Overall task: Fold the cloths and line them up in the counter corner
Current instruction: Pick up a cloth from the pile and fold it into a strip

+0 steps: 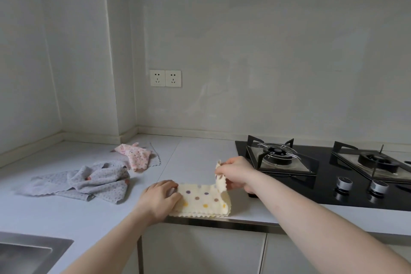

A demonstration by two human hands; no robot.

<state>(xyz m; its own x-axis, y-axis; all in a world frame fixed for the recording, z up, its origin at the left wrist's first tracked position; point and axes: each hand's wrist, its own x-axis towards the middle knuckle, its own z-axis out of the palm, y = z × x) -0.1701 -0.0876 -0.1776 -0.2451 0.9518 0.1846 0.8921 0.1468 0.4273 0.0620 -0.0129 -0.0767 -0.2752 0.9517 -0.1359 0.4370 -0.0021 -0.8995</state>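
The big pale worktop [200, 155] runs from the wall corner at 10 o'clock down to its front edge near the person. A wide bare patch lies in the middle, between the cloths on the left and the black stove [333, 176] at 3 o'clock. The stove has two burners and two round knobs [343, 183] near its front edge. A metal sink [29, 253] shows only its corner at 8 o'clock.

A grey cloth [95, 182] lies bunched up and unfolded at 9 o'clock, well apart from the front edge. Just behind it, nearer the corner, a pink dotted cloth [133, 155] lies crumpled on top of a thin grey cloth [155, 158] that has a wavy edge.

The yellow dotted cloth [204, 200] lies at 6 o'clock, right at the front edge of the worktop, and its wavy hem runs along that edge. The left hand [160, 198] presses down on the left end of this cloth, with the fingers [171, 186] bent over it. The right hand [235, 173] holds the right end lifted up off the worktop, with its fingers pinched tight on the cloth. That end stands up and curls over, just beside the stove's front left corner.

Two white wall sockets [165, 78] sit on the back wall at 12 o'clock.
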